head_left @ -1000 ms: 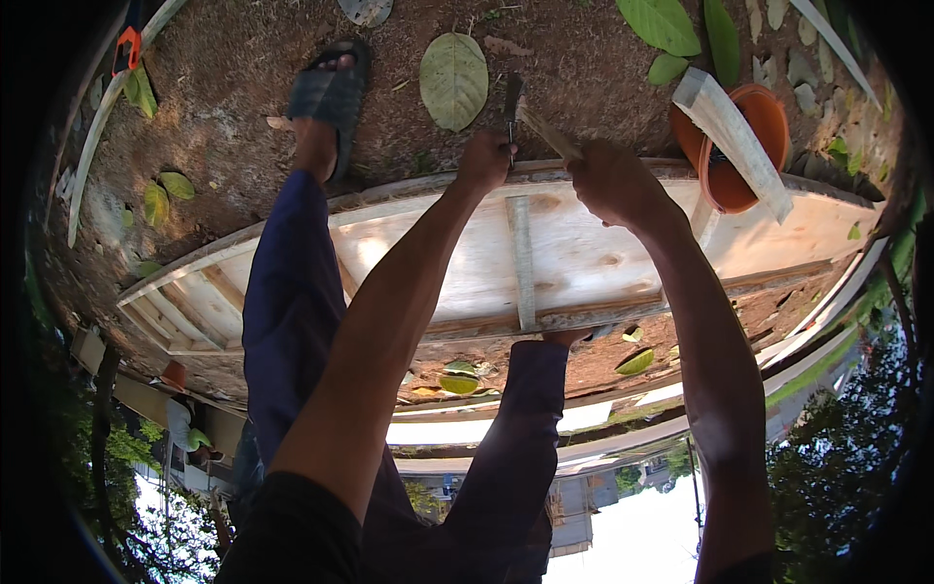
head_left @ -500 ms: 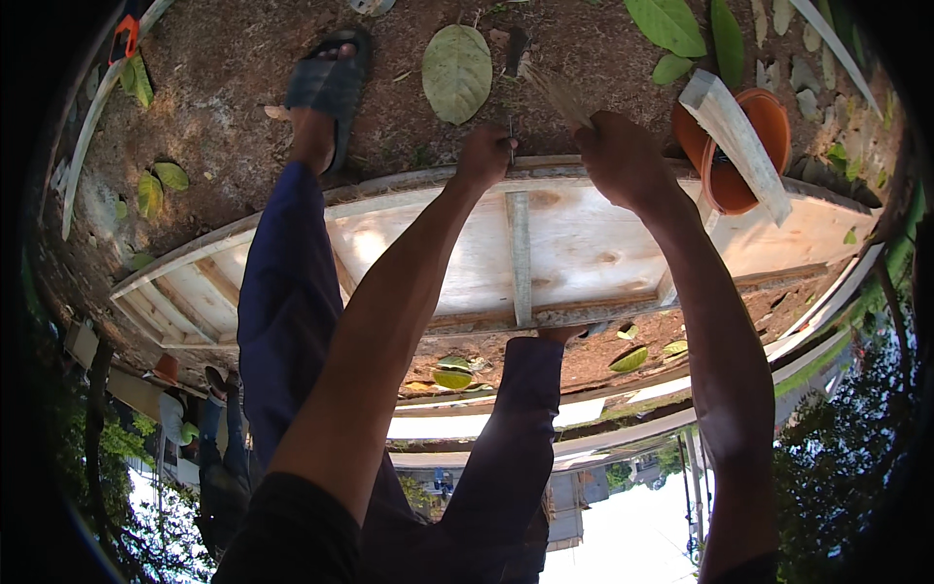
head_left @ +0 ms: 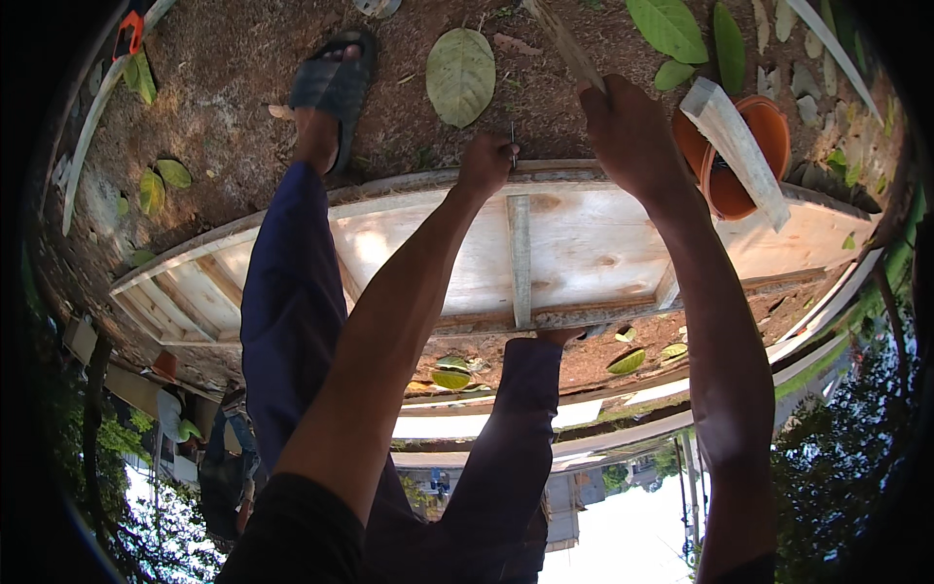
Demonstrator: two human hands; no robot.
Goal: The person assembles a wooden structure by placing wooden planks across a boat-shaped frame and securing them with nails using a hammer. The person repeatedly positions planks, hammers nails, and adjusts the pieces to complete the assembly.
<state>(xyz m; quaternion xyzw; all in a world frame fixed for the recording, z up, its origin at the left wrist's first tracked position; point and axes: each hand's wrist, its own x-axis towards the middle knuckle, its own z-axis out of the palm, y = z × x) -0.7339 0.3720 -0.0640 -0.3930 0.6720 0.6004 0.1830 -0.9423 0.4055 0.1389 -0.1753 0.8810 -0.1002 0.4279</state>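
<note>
Between the closed fingertips of my left hand [head_left: 486, 164] stands a thin nail [head_left: 513, 136], upright at the far edge strip of a wooden frame [head_left: 555, 172]. Pale plywood [head_left: 574, 234] backs this long frame, and cross battens [head_left: 520, 258] divide it. My right hand [head_left: 630, 141] is wrapped round the wooden handle of a hammer [head_left: 566, 44], raised to the right of the nail. The hammer's head lies beyond the top of the picture.
An orange plastic container [head_left: 773, 131] stands at the frame's far right, with a wood offcut [head_left: 736, 151] leaning across it. My sandalled foot [head_left: 334, 83] is beyond the frame on the left. Large leaves [head_left: 460, 78] lie on the soil. Another person [head_left: 229, 438] is at lower left.
My right hand has moved up and slightly right with the hammer, whose dark head has left the picture. My left hand stays at the nail.
</note>
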